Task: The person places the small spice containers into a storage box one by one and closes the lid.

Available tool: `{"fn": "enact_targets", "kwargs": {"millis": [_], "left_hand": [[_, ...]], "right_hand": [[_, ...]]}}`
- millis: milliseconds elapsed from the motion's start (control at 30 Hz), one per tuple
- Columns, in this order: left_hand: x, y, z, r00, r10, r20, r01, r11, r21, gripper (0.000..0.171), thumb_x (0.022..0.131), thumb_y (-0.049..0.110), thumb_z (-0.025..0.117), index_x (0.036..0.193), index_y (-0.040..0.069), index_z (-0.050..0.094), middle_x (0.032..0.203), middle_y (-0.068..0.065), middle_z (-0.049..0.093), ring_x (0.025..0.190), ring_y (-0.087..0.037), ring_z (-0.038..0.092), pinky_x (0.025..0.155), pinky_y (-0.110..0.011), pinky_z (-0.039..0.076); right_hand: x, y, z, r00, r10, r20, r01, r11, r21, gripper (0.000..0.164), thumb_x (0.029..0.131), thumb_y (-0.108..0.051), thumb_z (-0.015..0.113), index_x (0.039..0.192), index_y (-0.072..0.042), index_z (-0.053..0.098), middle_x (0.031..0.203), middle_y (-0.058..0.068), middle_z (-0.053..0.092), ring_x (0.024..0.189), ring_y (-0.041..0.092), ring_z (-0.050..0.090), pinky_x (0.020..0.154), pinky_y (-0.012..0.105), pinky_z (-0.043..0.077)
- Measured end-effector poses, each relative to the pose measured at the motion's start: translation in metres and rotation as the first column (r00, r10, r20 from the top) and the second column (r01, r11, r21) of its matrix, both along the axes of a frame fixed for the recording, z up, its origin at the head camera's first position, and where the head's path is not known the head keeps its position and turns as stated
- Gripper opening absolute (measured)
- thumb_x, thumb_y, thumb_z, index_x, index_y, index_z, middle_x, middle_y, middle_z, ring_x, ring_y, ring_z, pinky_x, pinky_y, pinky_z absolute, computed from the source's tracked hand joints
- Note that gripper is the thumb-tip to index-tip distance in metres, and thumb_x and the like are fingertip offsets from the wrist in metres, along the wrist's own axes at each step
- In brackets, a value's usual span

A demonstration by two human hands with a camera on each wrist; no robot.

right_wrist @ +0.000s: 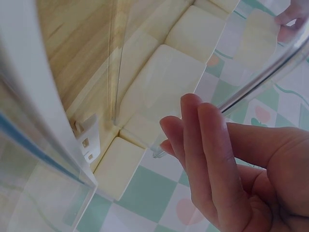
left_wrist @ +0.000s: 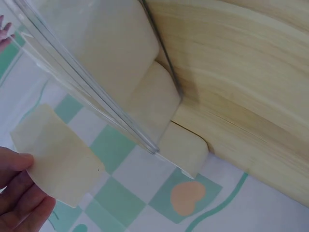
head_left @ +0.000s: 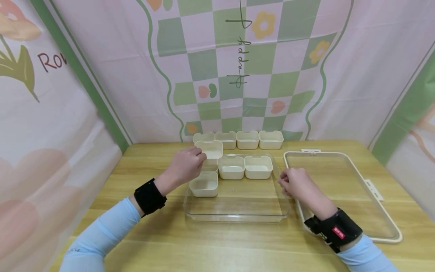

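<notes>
In my left hand (head_left: 185,164) I pinch a small cream box (head_left: 211,150) by its left side, thumb on one face and fingers on the other in the left wrist view. It is raised over a clear tray (head_left: 238,218). Inside the tray, one cream box (head_left: 210,165) is partly hidden beneath the held one, another cream box (head_left: 204,185) sits in front, and two more stand to the right. My right hand (head_left: 300,185) hovers by the tray's right rim with fingers loosely bent; nothing shows in its grasp. Whether it touches the rim I cannot tell.
Behind the tray, a row of several cream boxes (head_left: 247,140) stands along the table's back edge. To the right lies a clear lid (head_left: 353,173) with a cream frame and clips, partly under the right forearm. A patterned curtain (head_left: 227,68) hangs behind the wooden table (head_left: 153,241).
</notes>
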State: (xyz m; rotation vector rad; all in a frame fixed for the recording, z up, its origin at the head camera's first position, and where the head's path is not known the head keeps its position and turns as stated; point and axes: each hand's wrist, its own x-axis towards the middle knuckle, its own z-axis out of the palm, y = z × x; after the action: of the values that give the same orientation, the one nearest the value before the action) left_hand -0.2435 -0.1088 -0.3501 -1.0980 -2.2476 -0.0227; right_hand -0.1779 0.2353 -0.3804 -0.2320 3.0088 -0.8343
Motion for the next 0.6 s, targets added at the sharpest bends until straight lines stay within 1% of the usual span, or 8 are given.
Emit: {"fn": "enact_targets", "kwargs": {"millis": [100, 233, 467, 600], "left_hand": [[0.004, 0.004, 0.000, 1.000, -0.010, 0.009, 0.010, 1.000, -0.009, 0.014, 0.076, -0.004, 0.060, 0.071, 0.009, 0.065, 0.069, -0.001, 0.061, 0.062, -0.013, 0.055, 0.050, -0.021, 0.044], [0.009, 0.008, 0.002, 0.999, -0.025, 0.022, 0.026, 1.000, -0.015, 0.014, 0.074, -0.004, 0.061, 0.070, 0.009, 0.065, 0.067, 0.000, 0.061, 0.059, -0.012, 0.052, 0.051, -0.020, 0.044], [0.017, 0.016, 0.005, 0.999, -0.046, 0.012, 0.046, 0.998, -0.036, 0.017, 0.072, -0.004, 0.059, 0.062, 0.010, 0.059, 0.059, 0.002, 0.053, 0.053, -0.011, 0.044, 0.043, -0.019, 0.034], [0.022, 0.020, 0.006, 0.997, -0.069, 0.019, 0.070, 0.996, -0.050, 0.019, 0.073, -0.003, 0.059, 0.060, 0.011, 0.057, 0.057, 0.003, 0.050, 0.052, -0.009, 0.041, 0.043, -0.017, 0.030]], "right_hand": [[0.000, 0.000, 0.000, 1.000, -0.002, -0.001, 0.002, 1.000, 0.002, 0.013, 0.089, -0.005, 0.060, 0.093, 0.007, 0.063, 0.071, 0.011, 0.065, 0.053, 0.011, 0.056, 0.046, 0.021, 0.047], [0.000, 0.000, 0.000, 1.000, 0.003, -0.011, -0.003, 1.000, 0.016, 0.013, 0.089, -0.005, 0.060, 0.092, 0.007, 0.064, 0.070, 0.010, 0.066, 0.052, 0.010, 0.056, 0.046, 0.021, 0.046], [0.000, 0.001, -0.001, 1.000, 0.009, -0.017, -0.009, 1.000, 0.018, 0.012, 0.089, -0.005, 0.060, 0.091, 0.007, 0.064, 0.070, 0.010, 0.066, 0.051, 0.010, 0.055, 0.045, 0.021, 0.046], [-0.001, 0.001, -0.002, 1.000, 0.014, -0.021, -0.013, 1.000, 0.019, 0.013, 0.089, -0.005, 0.060, 0.091, 0.007, 0.064, 0.070, 0.010, 0.066, 0.051, 0.009, 0.055, 0.045, 0.020, 0.046]]}}
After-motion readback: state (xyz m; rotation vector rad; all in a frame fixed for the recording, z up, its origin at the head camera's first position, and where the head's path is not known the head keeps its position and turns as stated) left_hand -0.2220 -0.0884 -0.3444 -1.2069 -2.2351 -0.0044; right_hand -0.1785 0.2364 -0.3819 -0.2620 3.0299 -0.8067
